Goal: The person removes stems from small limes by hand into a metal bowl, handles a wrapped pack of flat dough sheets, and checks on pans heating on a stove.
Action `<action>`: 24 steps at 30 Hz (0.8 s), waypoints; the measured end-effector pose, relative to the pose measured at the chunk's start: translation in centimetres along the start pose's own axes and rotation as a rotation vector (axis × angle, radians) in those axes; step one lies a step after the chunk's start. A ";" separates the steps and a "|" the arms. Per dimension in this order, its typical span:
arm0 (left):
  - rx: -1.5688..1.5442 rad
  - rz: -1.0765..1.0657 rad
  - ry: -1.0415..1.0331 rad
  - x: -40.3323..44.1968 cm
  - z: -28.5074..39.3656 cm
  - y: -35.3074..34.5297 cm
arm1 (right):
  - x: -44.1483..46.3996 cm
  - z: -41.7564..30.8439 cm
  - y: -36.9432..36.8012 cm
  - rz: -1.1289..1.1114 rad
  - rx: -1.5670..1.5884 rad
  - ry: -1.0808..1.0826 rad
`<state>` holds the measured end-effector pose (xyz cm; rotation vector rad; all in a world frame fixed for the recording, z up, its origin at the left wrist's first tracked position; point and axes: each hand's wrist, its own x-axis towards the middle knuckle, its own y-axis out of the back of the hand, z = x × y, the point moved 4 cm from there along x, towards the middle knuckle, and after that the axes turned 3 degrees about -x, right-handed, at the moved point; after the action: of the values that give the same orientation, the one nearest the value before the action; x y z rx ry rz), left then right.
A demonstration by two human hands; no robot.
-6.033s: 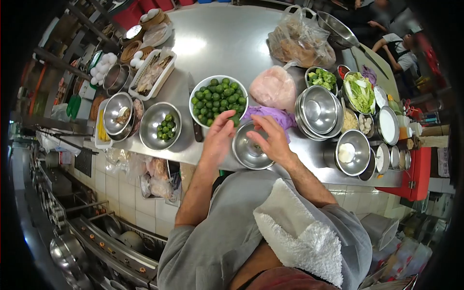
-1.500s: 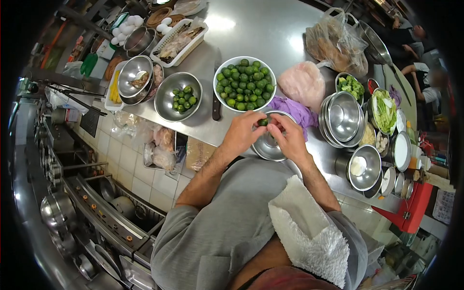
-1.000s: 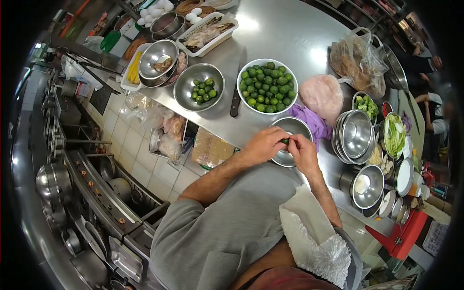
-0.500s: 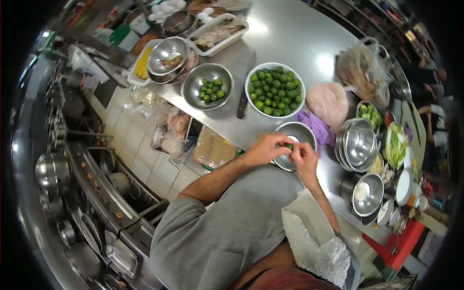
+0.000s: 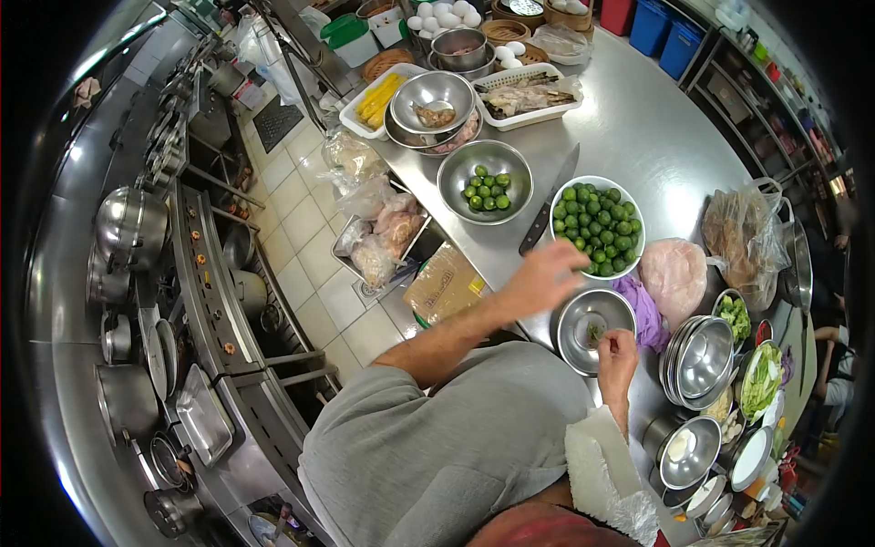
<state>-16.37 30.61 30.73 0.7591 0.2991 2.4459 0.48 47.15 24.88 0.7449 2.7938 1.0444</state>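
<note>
- Head view. Landmark: white bowl (image 5: 596, 179), heaped with green citrus fruit (image 5: 597, 219), on the steel bench (image 5: 638, 109).
- Change: the hands, together over the small steel bowl half a second ago, have parted. That shared grip on one fruit is over.
- Left hand (image 5: 544, 278): shifted to the near-left side of the white bowl, fingers extended toward its rim. Motion-blurred; cannot tell whether they touch or hold anything.
- Right hand (image 5: 619, 356): on the near side of the white bowl, at the right edge of the small steel bowl (image 5: 576, 312). Fingertips pressed together; cannot tell if something is pinched.
- Small steel bowl: just nearer the person than the white bowl. Small dark-green matter (image 5: 595, 332) lies in it, too small to identify.
- Knife (image 5: 536, 230): immediately left of the white bowl, handle toward the person.
- Wide steel bowl (image 5: 455, 180): left of the white bowl, beyond the knife; a small group of green fruit inside.
- Purple cloth (image 5: 643, 314): near-right of the white bowl, beside the pale pink bundle (image 5: 674, 273).
</note>
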 end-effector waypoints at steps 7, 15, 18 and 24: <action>0.513 0.325 0.263 2.7 -8.6 9.4 | 0.7 -1.9 0.4 -0.038 -0.040 0.001; 0.469 -0.023 0.063 3.9 -5.4 -0.7 | 0.9 -2.9 0.2 -0.072 -0.029 0.073; 0.448 -0.081 0.038 4.8 -4.8 -3.6 | 0.8 -3.6 0.4 -0.092 -0.004 0.066; 0.512 -0.007 -0.001 7.0 -5.8 -5.1 | 0.4 -3.0 0.3 -0.093 -0.023 0.048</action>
<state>-22.26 38.53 27.31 0.9618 0.9485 2.3820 -0.40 45.71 27.35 0.5884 2.8204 1.0901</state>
